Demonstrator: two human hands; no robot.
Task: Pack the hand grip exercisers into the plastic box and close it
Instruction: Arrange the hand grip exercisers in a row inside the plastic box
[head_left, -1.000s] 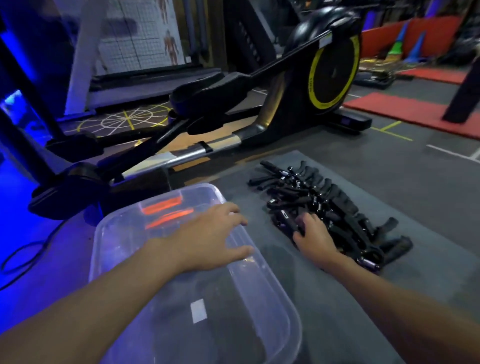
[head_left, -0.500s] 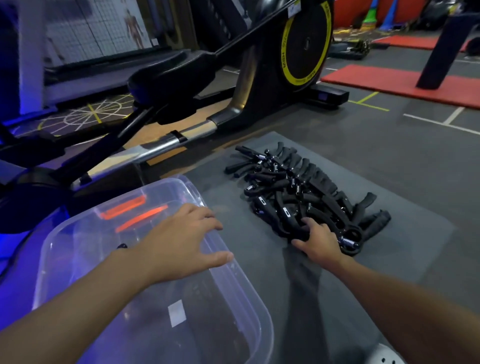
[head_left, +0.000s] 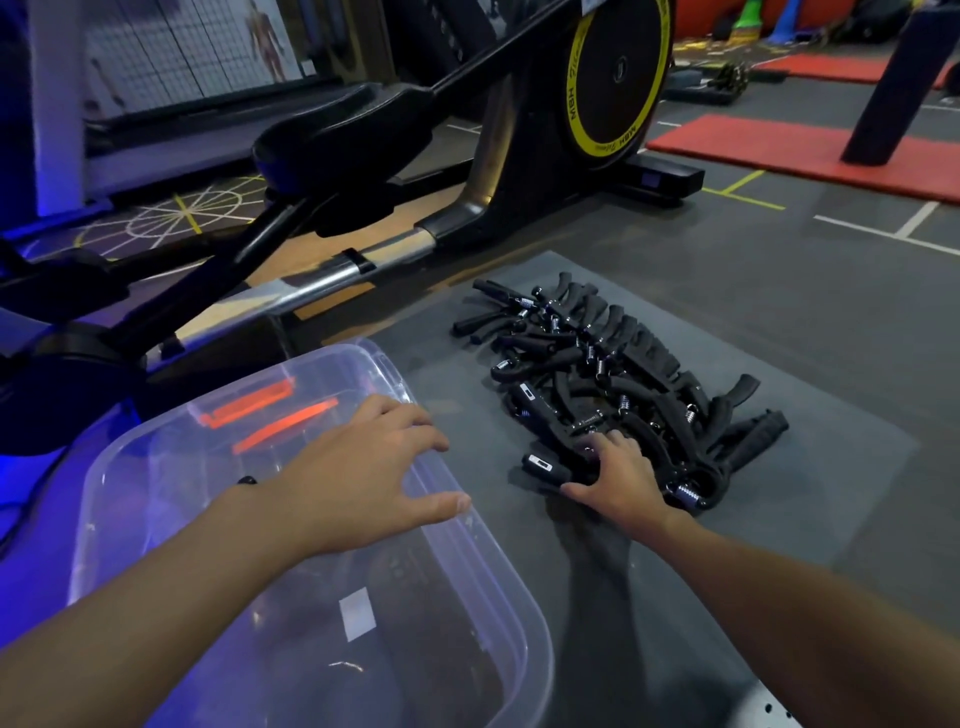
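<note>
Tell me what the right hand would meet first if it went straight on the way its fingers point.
The pile of black hand grip exercisers. The right hand seems to touch its near edge now, so nothing lies between.

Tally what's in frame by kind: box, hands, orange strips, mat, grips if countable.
Plastic box: 1
Hands: 2, left hand and right hand
Orange strips: 2
Grey mat: 1
Grip exercisers: one tangled pile, too overlapped to count
Total: 6, plus the pile
</note>
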